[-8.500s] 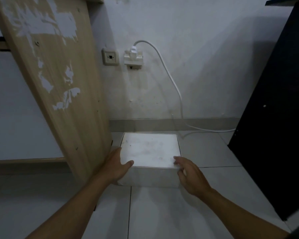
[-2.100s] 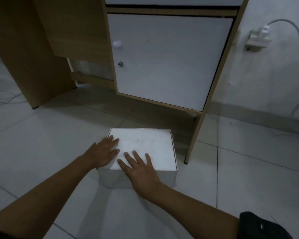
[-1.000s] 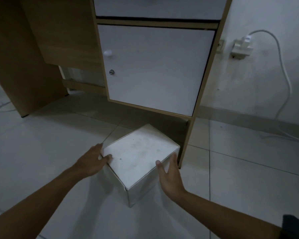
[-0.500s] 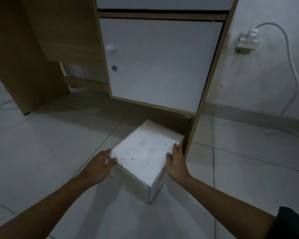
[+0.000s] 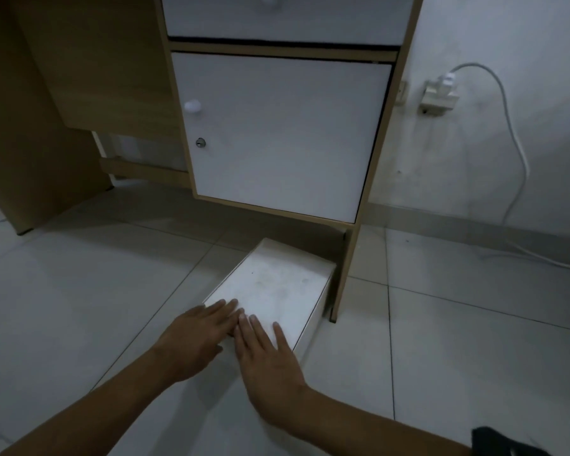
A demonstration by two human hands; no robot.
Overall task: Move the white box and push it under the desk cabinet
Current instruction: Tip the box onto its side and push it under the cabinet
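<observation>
My left hand (image 5: 191,343) and right hand (image 5: 270,357), fingers flat and spread, on the white box (image 5: 270,287); its long axis toward the desk cabinet (image 5: 277,136), far end beneath.

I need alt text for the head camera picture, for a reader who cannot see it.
Two bare hands, left hand and right hand, press flat on the near end of a white box on the tiled floor; its far end reaches under the desk cabinet, beside the cabinet's right leg.
</observation>
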